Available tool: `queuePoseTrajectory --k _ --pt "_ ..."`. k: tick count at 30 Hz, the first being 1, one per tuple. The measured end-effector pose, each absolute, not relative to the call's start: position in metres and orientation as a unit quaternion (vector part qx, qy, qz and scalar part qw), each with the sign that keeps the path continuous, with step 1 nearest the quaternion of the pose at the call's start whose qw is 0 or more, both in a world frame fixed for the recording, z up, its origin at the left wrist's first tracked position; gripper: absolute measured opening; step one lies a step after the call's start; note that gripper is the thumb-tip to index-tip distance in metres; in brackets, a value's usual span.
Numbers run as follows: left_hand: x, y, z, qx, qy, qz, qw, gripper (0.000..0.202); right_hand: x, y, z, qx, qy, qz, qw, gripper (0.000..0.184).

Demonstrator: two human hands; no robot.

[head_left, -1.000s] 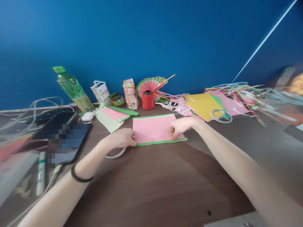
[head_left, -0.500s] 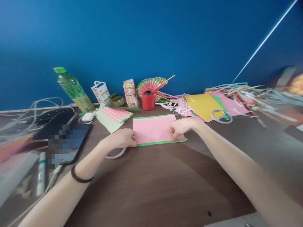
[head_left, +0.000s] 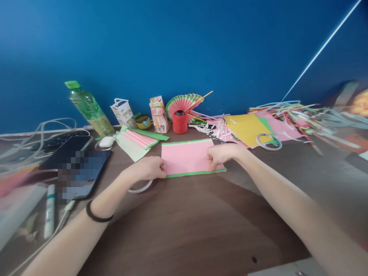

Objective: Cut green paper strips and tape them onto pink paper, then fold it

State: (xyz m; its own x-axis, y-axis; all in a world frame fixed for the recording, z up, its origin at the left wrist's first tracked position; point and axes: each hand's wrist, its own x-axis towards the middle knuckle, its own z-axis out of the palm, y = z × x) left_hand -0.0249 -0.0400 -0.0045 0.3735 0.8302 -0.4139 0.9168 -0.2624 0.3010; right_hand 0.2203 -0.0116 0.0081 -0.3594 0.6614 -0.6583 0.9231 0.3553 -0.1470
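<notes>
A pink paper sheet [head_left: 186, 158] with green strips along its far and near edges lies flat on the brown desk [head_left: 189, 226]. My left hand [head_left: 149, 168] is curled and pinches the sheet's near left corner. My right hand [head_left: 220, 154] is also curled, its fingertips pinching the near edge close to the right corner. A tape ring [head_left: 141, 188] lies partly under my left hand.
A pleated pink-and-green paper [head_left: 138, 140] lies behind the sheet, with a red thread spool [head_left: 179, 122], a folded fan [head_left: 184, 102], two small cartons and a green bottle [head_left: 87, 107] by the blue wall. A phone [head_left: 83, 172], cables and a glue stick [head_left: 50, 210] are left. Coloured sheets [head_left: 247, 128], a tape ring and paper strips are right.
My right hand has shifted very slightly along the near edge of the pink sheet. Otherwise nothing has visibly moved.
</notes>
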Motion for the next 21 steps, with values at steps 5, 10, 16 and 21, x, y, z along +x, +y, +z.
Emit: queuePoseTrajectory --k 5,10,16,21 --pt "-0.025 -0.041 -0.003 0.787 0.555 -0.096 0.252 0.011 0.227 -0.005 0.003 0.495 0.778 -0.290 0.255 0.038" --pt "-0.023 -0.041 -0.002 0.787 0.556 -0.101 0.249 0.011 0.235 -0.001 0.000 0.507 0.766 -0.303 0.255 0.045" --pt "-0.024 -0.042 -0.002 0.788 0.555 -0.099 0.246 0.011 0.239 0.000 0.000 0.520 0.758 -0.301 0.254 0.050" --pt "-0.025 -0.041 -0.003 0.800 0.544 -0.093 0.236 0.008 0.240 0.000 0.000 0.521 0.755 -0.310 0.248 0.049"
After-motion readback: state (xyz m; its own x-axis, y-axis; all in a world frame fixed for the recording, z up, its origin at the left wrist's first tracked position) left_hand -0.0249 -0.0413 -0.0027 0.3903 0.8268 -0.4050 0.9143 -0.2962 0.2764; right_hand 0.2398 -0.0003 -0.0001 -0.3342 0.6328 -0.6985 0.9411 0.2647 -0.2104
